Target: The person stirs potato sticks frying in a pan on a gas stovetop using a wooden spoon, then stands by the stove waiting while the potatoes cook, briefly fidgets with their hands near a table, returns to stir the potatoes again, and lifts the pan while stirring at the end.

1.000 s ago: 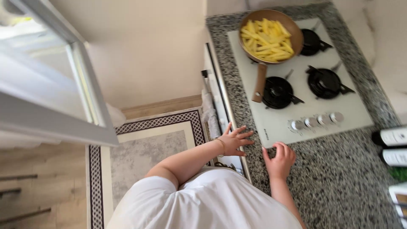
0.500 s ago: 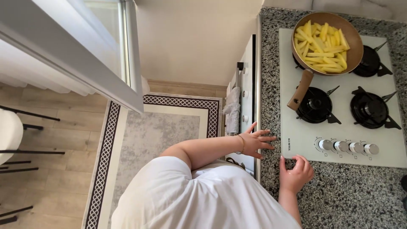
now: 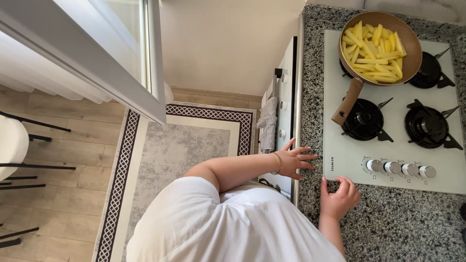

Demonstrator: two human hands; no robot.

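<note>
My left hand [image 3: 295,160] rests flat with fingers spread on the front edge of the speckled granite counter [image 3: 388,223], just left of the white gas hob [image 3: 344,160]. My right hand [image 3: 340,198] lies on the counter below the hob's front corner, fingers curled loosely, holding nothing. A brown pan [image 3: 379,48] full of raw potato sticks sits on the back left burner, its handle [image 3: 347,102] pointing toward me. Several silver knobs [image 3: 401,169] line the hob's front edge, right of my hands.
Two bare black burners [image 3: 365,120] [image 3: 428,127] sit in front of the pan. A towel [image 3: 268,123] hangs on the oven front below the counter. A patterned rug [image 3: 174,155] covers the wooden floor. An open window frame [image 3: 97,68] juts in at upper left, chair legs [image 3: 29,170] at far left.
Mostly the view turned, bringing the hob to the right and the floor into sight. My left hand stays spread on the counter edge; my right hand curled its fingers in and barely shifted.
</note>
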